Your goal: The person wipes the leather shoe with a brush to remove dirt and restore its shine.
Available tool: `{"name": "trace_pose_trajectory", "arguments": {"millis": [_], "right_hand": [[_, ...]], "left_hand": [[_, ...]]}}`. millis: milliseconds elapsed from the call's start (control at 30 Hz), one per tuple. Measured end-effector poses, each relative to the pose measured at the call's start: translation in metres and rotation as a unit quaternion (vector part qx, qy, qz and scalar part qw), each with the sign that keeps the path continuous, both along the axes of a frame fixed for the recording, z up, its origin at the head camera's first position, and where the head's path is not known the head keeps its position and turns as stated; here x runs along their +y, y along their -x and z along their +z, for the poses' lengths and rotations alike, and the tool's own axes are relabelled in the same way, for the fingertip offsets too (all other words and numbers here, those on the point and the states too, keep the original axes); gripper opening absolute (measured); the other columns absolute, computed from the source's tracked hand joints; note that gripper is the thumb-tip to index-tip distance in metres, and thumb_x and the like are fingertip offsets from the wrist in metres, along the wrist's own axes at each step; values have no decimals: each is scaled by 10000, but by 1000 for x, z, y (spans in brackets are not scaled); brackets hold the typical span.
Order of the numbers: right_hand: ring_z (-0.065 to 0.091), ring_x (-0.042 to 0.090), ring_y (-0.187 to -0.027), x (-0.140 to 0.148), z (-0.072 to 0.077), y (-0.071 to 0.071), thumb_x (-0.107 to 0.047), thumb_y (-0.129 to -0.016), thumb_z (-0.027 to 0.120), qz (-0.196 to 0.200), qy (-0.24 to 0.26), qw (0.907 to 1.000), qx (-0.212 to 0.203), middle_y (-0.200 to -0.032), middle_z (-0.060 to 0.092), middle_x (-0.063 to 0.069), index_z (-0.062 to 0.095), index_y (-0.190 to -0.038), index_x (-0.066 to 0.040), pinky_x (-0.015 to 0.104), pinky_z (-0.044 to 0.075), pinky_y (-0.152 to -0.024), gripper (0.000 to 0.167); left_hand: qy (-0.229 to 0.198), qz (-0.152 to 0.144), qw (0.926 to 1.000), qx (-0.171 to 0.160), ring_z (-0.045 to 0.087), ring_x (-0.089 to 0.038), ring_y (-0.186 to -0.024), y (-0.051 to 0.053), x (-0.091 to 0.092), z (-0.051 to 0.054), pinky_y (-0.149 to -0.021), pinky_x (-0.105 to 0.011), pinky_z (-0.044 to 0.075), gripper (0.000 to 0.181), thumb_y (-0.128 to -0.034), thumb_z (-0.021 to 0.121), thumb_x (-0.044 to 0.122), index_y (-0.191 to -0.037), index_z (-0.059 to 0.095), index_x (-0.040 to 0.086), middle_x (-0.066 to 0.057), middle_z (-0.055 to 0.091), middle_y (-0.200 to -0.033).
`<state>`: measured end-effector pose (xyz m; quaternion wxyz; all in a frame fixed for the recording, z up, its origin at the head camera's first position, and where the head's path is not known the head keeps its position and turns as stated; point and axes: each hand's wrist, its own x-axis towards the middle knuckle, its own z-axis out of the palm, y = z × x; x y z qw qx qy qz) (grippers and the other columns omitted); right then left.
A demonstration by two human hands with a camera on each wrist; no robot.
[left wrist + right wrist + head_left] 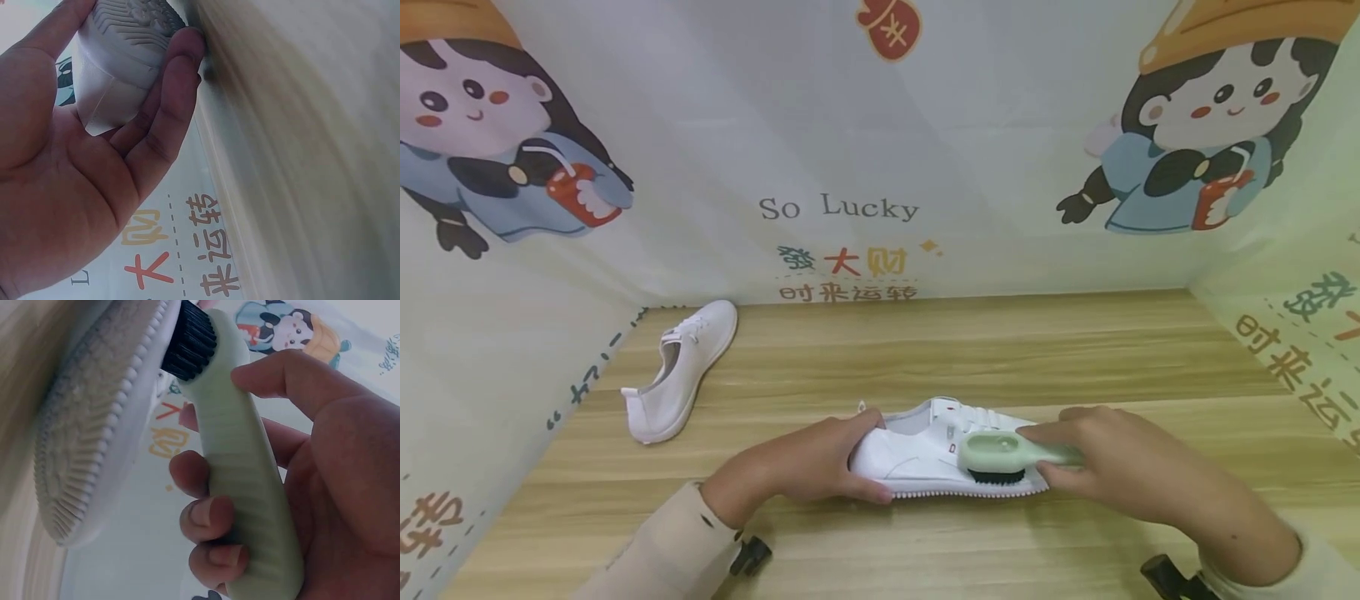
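Note:
A white lace-up shoe (917,458) is held tilted just over the wooden surface, its toe to the right and its ridged sole facing my body. Around its heel curls my left hand (823,462); the left wrist view shows thumb and fingers gripping the heel (115,81). My right hand (1120,467) grips the handle of a pale green shoe brush (1000,452), fingers wrapped round it in the right wrist view. The black bristles (190,340) touch the shoe's side near the forefoot.
Another white shoe (681,375) lies at the back left, near the side wall. Printed sheeting (1000,167) with cartoon figures and lettering encloses the wooden surface (970,350) at the back and both sides.

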<state>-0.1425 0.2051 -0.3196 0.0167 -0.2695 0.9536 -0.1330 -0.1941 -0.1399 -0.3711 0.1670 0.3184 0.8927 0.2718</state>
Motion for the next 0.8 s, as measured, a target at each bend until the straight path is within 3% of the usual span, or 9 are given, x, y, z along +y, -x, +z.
{"name": "trace_pose_trajectory", "arguments": {"millis": [133, 267, 433, 600, 800], "right_hand": [[619, 111, -785, -5, -5, 0, -379, -933, 674, 133, -74, 9998, 120, -1009, 704, 17, 686, -1285, -233, 342, 532, -679, 382], [681, 236, -968, -9, -10, -1, -426, -945, 663, 262, -98, 9994, 180, -1159, 701, 130, 655, -1327, -246, 481, 558, -813, 423], [608, 101, -817, -9, -11, -1, -431, -935, 675, 301, -143, 9993, 190, -1027, 705, 21, 657, -1324, -238, 372, 539, -724, 435], [466, 18, -695, -3, -6, 1, -423, -921, 695, 262, -118, 9996, 27, -890, 656, -108, 680, -1294, -218, 263, 430, -638, 426], [623, 57, -877, 4, -2, 4, -418, -887, 735, 205, 3, 9993, -318, -1074, 734, -38, 712, -1245, -190, 321, 532, -725, 425]], "left_hand": [[31, 7, 10000, -23, 568, -83, -830, 0, 0, 2, -743, -260, 463, 574, -788, 799, 531, -1159, 499, 213, 69, 610, -951], [41, 21, 10000, -17, 570, -84, -826, -1, 0, 2, -740, -264, 464, 564, -791, 800, 522, -1159, 498, 218, 69, 610, -945], [45, -12, 10000, -19, 572, -78, -833, -1, 1, 1, -751, -257, 465, 550, -794, 800, 517, -1150, 497, 227, 79, 610, -945], [12, -26, 10000, 13, 570, -79, -833, 0, 0, 0, -751, -261, 463, 560, -790, 799, 527, -1152, 497, 225, 74, 611, -946], [19, -25, 10000, 19, 567, -82, -841, 1, 0, -2, -756, -259, 462, 566, -787, 797, 538, -1154, 496, 229, 78, 605, -956]]}}
